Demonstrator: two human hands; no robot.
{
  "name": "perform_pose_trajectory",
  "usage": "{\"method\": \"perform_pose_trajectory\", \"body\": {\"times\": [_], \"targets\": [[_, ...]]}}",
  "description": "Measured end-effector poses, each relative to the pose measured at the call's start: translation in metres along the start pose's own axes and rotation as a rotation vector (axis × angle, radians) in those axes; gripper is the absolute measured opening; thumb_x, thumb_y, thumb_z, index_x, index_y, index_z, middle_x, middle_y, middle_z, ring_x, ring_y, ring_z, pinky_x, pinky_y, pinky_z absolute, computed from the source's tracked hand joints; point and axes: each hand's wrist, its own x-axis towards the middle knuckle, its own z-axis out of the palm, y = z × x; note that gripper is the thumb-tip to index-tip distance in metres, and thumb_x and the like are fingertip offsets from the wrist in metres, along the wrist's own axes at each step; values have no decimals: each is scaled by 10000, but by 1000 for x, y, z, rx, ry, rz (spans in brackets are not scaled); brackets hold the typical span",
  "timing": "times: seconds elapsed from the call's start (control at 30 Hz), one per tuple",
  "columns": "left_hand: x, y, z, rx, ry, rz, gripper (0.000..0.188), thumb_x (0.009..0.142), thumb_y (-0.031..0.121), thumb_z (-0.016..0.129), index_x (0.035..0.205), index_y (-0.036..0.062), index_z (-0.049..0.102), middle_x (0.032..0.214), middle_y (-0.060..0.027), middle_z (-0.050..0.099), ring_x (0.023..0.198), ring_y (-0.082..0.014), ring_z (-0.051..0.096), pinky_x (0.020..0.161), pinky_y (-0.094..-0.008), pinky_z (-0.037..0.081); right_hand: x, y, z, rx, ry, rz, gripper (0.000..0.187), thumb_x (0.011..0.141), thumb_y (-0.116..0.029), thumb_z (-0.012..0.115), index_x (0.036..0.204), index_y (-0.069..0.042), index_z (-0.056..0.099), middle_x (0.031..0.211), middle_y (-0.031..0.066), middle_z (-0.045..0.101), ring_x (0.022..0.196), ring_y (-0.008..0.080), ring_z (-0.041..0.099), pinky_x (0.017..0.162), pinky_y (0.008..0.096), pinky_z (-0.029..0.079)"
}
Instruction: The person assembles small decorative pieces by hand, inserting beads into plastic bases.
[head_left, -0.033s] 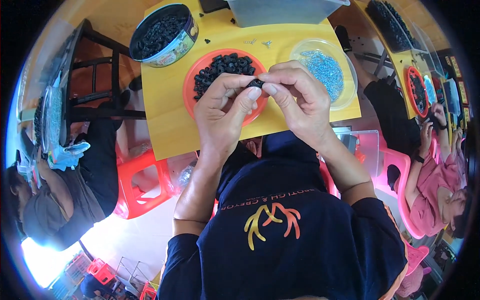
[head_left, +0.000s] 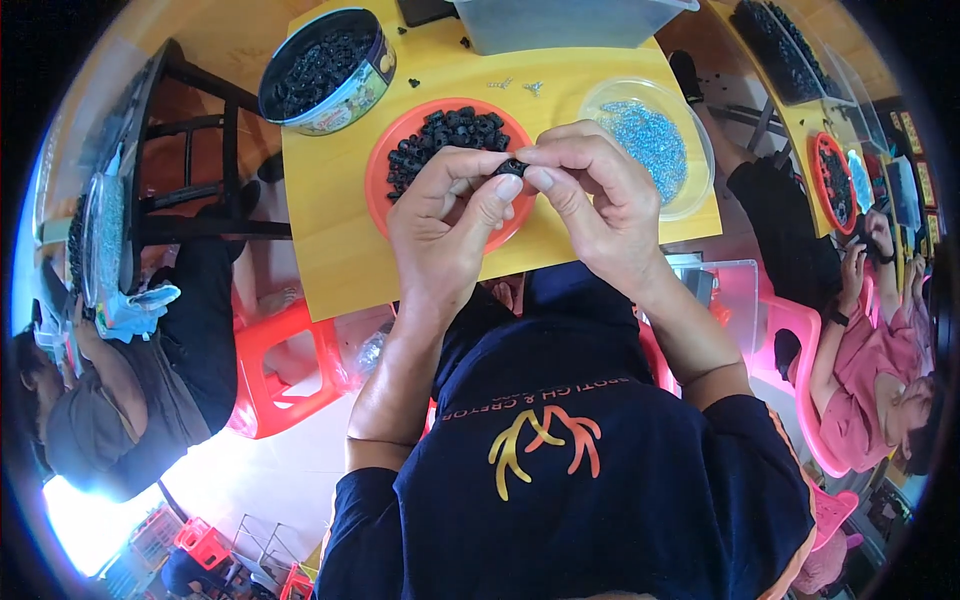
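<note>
Over the near rim of a red plate (head_left: 378, 195), my left hand (head_left: 445, 225) pinches a small black plastic part (head_left: 512, 168) between thumb and forefinger. My right hand (head_left: 605, 205) meets it from the other side, its thumb and forefinger closed on the same part. Whether anything smaller sits between those fingertips is too small to tell. Similar black plastic parts (head_left: 462, 130) are heaped in the plate behind my left hand. Beyond my right hand stands a clear round tub (head_left: 702, 195) with many small silvery-blue pieces (head_left: 648, 150), partly covered by that hand.
A round tin (head_left: 350, 112) full of small black pieces stands at the table's far left. At the back is a translucent bin (head_left: 555, 28). A few silvery pieces (head_left: 533, 88) lie on the yellow table (head_left: 340, 255). People sit at both sides, near a red stool (head_left: 290, 365).
</note>
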Motion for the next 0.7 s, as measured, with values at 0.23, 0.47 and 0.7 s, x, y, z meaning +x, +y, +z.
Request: {"method": "perform_pose_trajectory", "body": {"times": [0.23,0.47,0.7], "targets": [[2,4,3,41,0,5,136,872,-17,639,1006,-16,615,891,-26,597,736,-73,575,621,-197,463,1,3,-1,123,-22,93,101,858,2,623,954,26,638,905,125,622,813,185,630,711,271,504],[4,-3,4,-101,36,-78,135,863,-34,637,995,-20,609,854,-54,614,698,-95,588,603,-218,483,-3,6,4,233,26,140,86,879,19,597,959,30,624,932,102,608,832,156,621,736,266,505],[6,-9,-4,-50,28,45,134,850,-47,643,973,-6,613,841,-50,608,678,-84,572,599,-214,477,3,7,-1,320,-85,227,89,892,16,595,978,28,611,932,78,618,856,116,603,785,248,487]]}}
